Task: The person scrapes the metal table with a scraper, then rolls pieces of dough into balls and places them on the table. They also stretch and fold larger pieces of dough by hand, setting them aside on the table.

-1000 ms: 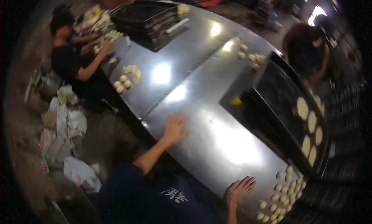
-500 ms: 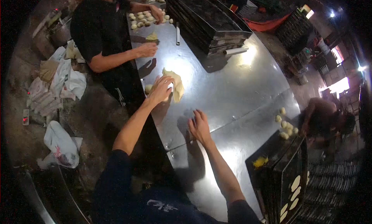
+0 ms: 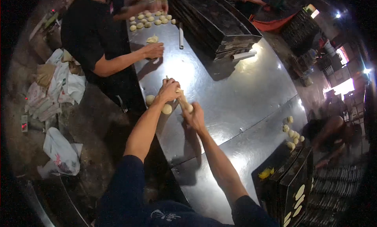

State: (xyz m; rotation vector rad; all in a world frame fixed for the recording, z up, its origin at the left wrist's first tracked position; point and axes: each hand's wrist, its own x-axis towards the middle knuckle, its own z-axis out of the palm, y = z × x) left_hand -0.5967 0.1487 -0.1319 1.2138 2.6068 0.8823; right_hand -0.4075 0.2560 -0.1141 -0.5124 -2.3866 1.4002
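Note:
A pale piece of dough [image 3: 183,98], gathered into a long strip, is stretched between my hands just over the metal table [image 3: 220,97]. My left hand [image 3: 169,90] is closed around its upper part, and a thin tip sticks out beyond the fingers. At the lower end, my right hand [image 3: 195,116] grips the rounded end of the strip. Two round dough balls, one by my left forearm [image 3: 167,109] and one near the table edge [image 3: 150,99], sit close by. My fingers partly hide the dough.
Across the table's left side a person in black [image 3: 90,34] handles another dough piece [image 3: 152,39]. Several dough balls [image 3: 147,24] lie beyond. Stacked dark trays [image 3: 231,25], white tubes [image 3: 181,36] and more dough balls [image 3: 291,133] stand or lie around the table.
The flat, draped dough sheet is now a narrow strip. My right hand has moved up and left from the bare tabletop and taken hold of its end. A dough ball beside my left arm is uncovered.

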